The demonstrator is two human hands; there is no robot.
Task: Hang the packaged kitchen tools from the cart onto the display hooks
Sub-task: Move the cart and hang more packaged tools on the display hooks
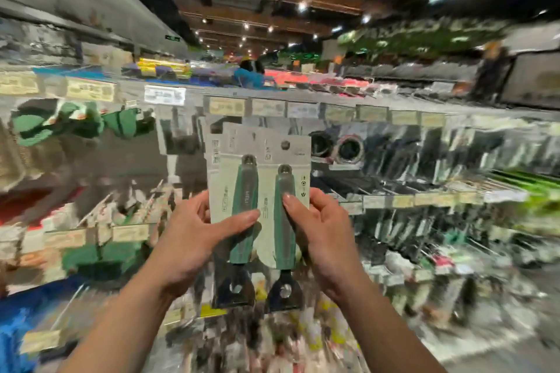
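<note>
Head view: the packs (259, 188) stand upright, long axis 12 to 6, fanned between both hands; left hand (194, 230) grips at 9, right hand (321, 227) at 3. Hooks (357, 188), blurred, probably lie toward 2, nearer the right.

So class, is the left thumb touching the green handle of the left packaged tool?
Touching. The head view shows the left hand's thumb lying across the green handle, its tip pressed on it.

Bare forearms (no sleeves), unadorned wrists
</note>
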